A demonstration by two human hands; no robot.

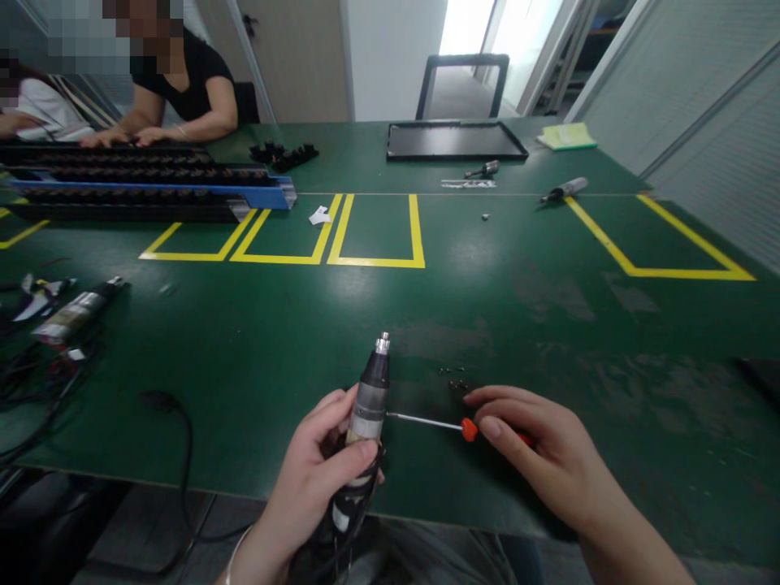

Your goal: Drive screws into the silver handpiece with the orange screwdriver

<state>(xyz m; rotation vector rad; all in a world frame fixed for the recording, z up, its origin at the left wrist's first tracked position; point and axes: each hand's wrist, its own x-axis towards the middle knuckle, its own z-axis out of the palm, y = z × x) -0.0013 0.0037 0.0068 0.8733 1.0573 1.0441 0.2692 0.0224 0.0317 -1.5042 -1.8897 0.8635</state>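
My left hand [332, 455] is wrapped around the body of an electric screwdriver [369, 400], whose metal nose points away from me and slightly up. From the right, a hand screwdriver [426, 421] with an orange-red handle meets its side, the tip at or very near the grey collar. My right hand [536, 443] has thumb and fingers around that handle, partly hiding it. Just beyond the right fingertips, several small dark screws [456, 383] lie on the green table [292, 325].
Another electric screwdriver [76, 313] lies among cables at left. A black power cord [186, 455] hangs over the front edge. Long black-and-blue rails [268, 193] stand before a co-worker [183, 97]. Farther off are a black tray [457, 142] and a grey-handled tool [566, 190].
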